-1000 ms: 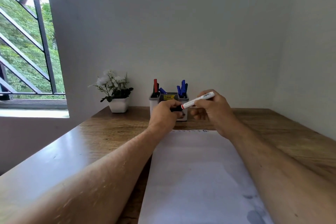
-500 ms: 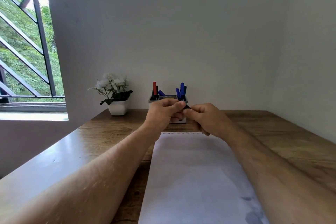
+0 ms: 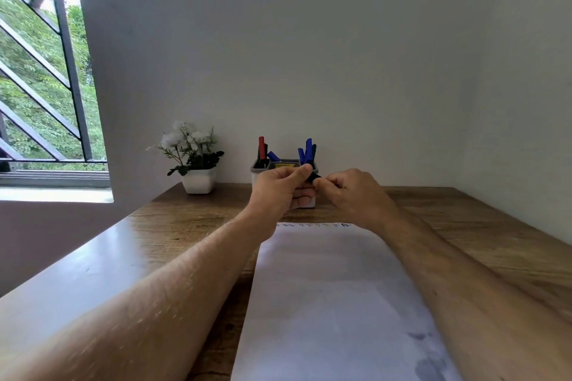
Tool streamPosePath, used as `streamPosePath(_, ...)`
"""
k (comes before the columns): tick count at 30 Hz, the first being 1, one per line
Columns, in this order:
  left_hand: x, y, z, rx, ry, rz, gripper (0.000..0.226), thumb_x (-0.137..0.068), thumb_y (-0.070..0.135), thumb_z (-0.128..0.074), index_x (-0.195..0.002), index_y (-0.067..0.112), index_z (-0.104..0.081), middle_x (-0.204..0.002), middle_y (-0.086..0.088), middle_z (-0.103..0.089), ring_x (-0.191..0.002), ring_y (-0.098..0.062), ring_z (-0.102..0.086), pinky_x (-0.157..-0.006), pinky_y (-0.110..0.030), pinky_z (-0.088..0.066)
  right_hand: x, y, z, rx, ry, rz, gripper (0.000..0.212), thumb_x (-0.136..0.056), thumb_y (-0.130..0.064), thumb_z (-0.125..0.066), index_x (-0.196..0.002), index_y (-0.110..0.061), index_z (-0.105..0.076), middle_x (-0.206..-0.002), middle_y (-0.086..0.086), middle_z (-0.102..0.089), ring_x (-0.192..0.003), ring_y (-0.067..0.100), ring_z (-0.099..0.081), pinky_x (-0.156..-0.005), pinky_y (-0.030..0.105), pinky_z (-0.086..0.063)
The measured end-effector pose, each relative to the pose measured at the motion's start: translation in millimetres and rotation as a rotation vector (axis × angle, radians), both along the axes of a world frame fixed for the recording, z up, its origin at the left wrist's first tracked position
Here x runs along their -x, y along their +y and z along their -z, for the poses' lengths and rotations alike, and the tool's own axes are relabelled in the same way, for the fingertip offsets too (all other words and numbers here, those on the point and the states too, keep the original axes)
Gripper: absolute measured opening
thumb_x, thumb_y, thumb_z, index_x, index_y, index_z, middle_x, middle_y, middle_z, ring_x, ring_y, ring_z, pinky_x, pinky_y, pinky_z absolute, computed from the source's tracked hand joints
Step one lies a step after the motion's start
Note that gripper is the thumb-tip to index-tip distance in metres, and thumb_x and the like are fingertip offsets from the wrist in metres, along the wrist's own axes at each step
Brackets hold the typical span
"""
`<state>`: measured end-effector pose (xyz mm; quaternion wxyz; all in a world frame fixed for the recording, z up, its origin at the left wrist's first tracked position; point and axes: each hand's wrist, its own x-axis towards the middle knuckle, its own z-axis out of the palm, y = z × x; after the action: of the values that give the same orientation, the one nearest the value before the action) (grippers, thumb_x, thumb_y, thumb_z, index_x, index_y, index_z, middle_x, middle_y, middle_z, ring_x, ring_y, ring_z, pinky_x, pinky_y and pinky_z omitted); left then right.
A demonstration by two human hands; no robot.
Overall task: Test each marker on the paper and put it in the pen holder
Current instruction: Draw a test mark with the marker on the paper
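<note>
I note both hands, left hand and right hand, pinching the marker before the pen holder. Risk: an uncapped tip could smear my fingers.

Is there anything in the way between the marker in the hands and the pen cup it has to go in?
Nothing visible. The left hand and right hand pinch the marker right in front of the pen holder. Other markers already stand inside it, but open room shows between them.

Home desk beside barred window
</note>
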<state>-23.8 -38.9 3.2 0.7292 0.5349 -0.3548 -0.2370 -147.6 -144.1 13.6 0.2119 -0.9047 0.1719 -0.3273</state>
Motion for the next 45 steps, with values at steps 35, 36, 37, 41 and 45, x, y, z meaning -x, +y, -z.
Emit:
streamPosePath(35,32,-2,14,-0.492,-1.151,0.01,0.02,-0.093,0.035,-0.06,-0.099,0.023,-0.044,-0.08,0.007,-0.053,-0.068,-0.01,-0.049,-0.06,-0.029,-0.041,20,-22,0,-0.705,-0.266,0.256,0.015,-0.09,-0.022,-0.064,-0.091,-0.008,-0.07,-0.06,0.006,-0.068,-0.04,0.013,-0.052,-0.04,0.022,-0.039)
streamPosePath(36,33,-4,16,-0.546,-1.218,0.002,0.026,-0.092,0.043,-0.06,-0.101,0.024,-0.044,-0.081,0.008,-0.052,-0.07,-0.01,-0.049,-0.06,-0.03,-0.04,21,-22,0,-0.67,-0.253,0.286,0.019,-0.089,-0.025,-0.066,-0.086,-0.008,-0.07,-0.056,0.004,-0.062,-0.038,0.011,-0.047,-0.04,0.023,-0.035)
streamPosePath(37,33,-6,17,-0.594,-1.271,-0.012,0.031,-0.092,0.049,-0.059,-0.102,0.024,-0.044,-0.081,0.008,-0.051,-0.072,-0.011,-0.05,-0.062,-0.031,-0.041,22,-21,0,-0.629,-0.24,0.313,0.021,-0.088,-0.028,-0.066,-0.081,-0.009,-0.07,-0.054,0.001,-0.057,-0.039,0.01,-0.044,-0.042,0.024,-0.033)
streamPosePath(41,35,-11,20,-0.687,-1.359,-0.036,0.033,-0.092,0.058,-0.053,-0.108,0.029,-0.048,-0.078,0.01,-0.047,-0.081,-0.016,-0.054,-0.07,-0.034,-0.047,25,-20,4,-0.529,-0.164,0.337,0.019,-0.085,-0.024,-0.066,-0.084,-0.006,-0.071,-0.057,0.002,-0.061,-0.04,0.012,-0.048,-0.042,0.024,-0.036)
streamPosePath(45,36,-10,19,-0.721,-1.372,-0.039,0.036,-0.093,0.058,-0.051,-0.117,0.03,-0.051,-0.084,0.009,-0.047,-0.085,-0.015,-0.052,-0.073,-0.033,-0.045,27,-19,6,-0.463,-0.061,0.349,0.022,-0.085,-0.022,-0.062,-0.089,-0.001,-0.067,-0.065,0.009,-0.07,-0.041,0.014,-0.059,-0.039,0.02,-0.042)
